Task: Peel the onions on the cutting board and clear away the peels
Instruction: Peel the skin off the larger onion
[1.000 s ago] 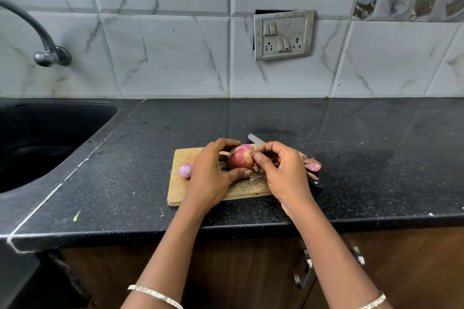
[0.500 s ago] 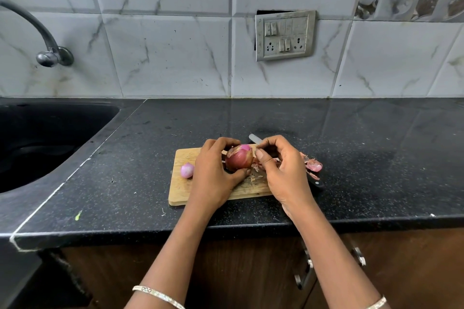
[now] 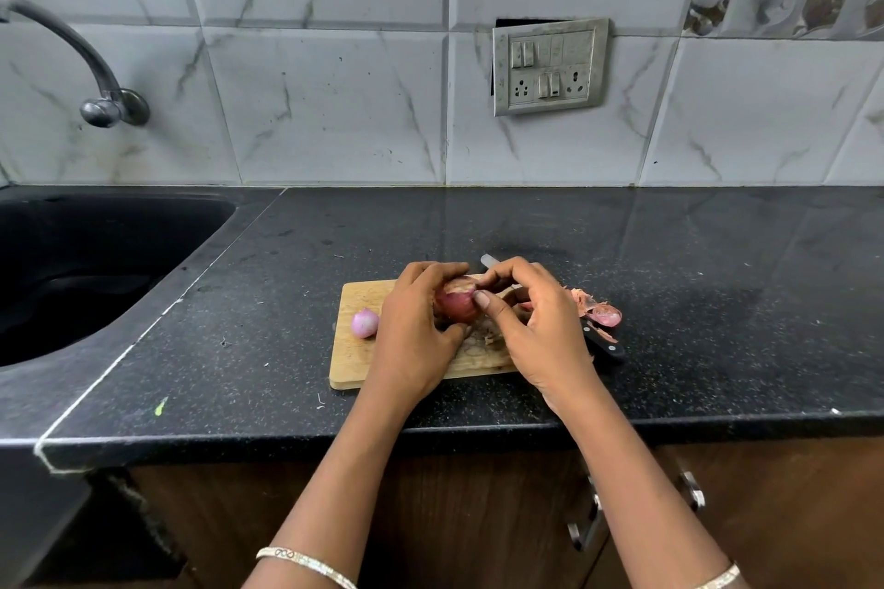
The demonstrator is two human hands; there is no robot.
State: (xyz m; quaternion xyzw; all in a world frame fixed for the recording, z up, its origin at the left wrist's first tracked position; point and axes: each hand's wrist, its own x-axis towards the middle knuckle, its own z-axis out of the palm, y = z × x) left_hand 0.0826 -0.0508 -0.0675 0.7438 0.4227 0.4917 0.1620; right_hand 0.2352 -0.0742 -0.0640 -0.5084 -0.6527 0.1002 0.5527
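Reddish-brown and still partly in its dry skin, the onion is over the middle of the cutting board. I cannot tell whether it rests on the wood or is lifted a little.

Head view: the left hand comes from the near-left side of the board. Its fingers are curled round the left and far side of the onion, and its thumb is under the near side. The right hand is just to the right of the onion and touches it. Its thumb lies on the right flank, and the fingers bend over the pale, papery top, where they seem to pinch the skin.

The onion is round, so the long axis is not clear. I judge that the pale end points up and toward the far edge of the board. A pull with the right hand toward the right edge would then strip the skin downward, while the left hand holds against it.

A small peeled onion lies on the left part of the board, apart from both hands. The peels are off the right edge of the board on the countertop, beside the knife.

Compared with one second ago, the onion has been turned: its pink face is no longer toward the camera, and a darker side shows instead. The right thumb has moved higher, and the fingers have closed over the top. The small onion, peels and knife are where they were.
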